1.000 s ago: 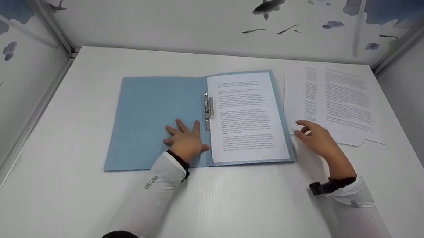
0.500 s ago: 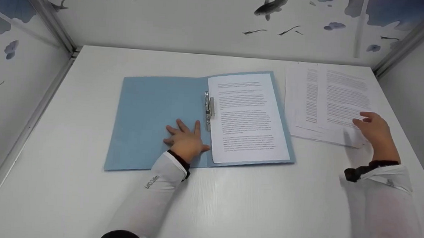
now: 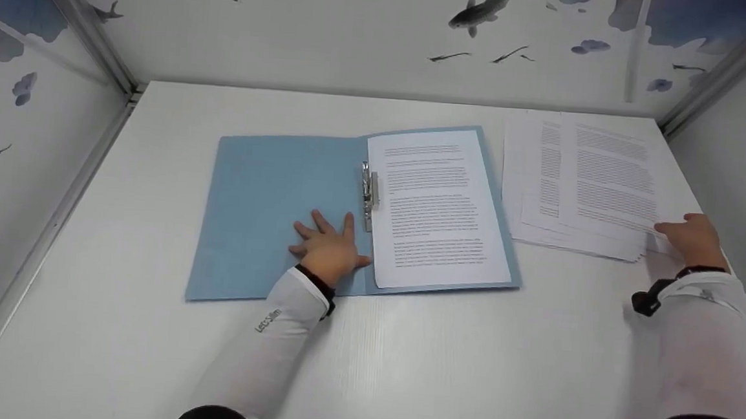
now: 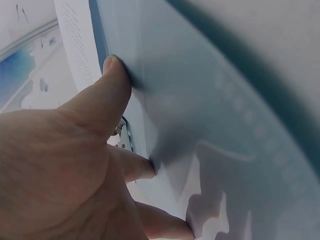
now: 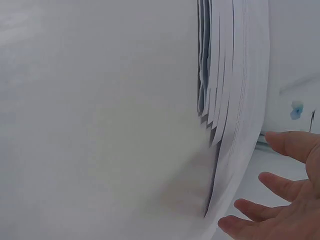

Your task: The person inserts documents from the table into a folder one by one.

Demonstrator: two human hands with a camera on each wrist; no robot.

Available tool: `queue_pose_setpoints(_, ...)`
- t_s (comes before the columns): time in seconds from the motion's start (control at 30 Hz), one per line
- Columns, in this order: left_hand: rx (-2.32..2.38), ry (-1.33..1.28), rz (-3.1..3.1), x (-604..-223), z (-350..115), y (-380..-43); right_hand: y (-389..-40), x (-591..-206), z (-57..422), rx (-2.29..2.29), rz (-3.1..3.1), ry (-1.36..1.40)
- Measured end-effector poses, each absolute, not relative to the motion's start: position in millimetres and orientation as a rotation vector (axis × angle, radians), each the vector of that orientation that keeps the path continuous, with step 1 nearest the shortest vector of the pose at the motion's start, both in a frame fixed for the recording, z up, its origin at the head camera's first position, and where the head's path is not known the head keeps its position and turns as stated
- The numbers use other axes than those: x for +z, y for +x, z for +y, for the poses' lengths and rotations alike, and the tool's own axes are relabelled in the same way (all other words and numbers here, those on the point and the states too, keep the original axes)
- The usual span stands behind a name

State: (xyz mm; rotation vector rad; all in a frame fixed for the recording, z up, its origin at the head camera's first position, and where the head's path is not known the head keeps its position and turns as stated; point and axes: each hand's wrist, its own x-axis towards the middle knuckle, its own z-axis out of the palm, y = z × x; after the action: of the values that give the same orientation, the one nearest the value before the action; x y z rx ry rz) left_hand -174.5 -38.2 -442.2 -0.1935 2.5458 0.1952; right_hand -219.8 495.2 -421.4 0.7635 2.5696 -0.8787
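An open blue folder (image 3: 276, 197) lies on the table with a metal clip (image 3: 368, 196) along its spine. Printed sheets (image 3: 438, 207) rest on its right half, beside the clip. Fingers spread, my left hand (image 3: 328, 253) presses on the folder's left half near the spine; the left wrist view shows the thumb (image 4: 117, 82) and two fingers against the blue cover. At the far right, my right hand (image 3: 695, 239) is at the lower right edge of a loose stack of printed papers (image 3: 608, 178). Its fingers (image 5: 280, 187) are extended by the sheet edges, pinching nothing visible.
The papers in the stack are uneven, their edges fanned in the right wrist view. Patterned white walls (image 3: 292, 42) close off the back and both sides of the white table (image 3: 402, 367).
My right hand has moved from the folder's right side across to the right edge of the paper stack. The left hand stays on the folder.
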Motion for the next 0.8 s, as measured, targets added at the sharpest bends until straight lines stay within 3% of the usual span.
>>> queue_pose_setpoints(0.8,0.162,-0.202,2.517,-439.1,-36.9,-175.9,-216.0,-438.7,484.7,-0.580,2.693,0.844)
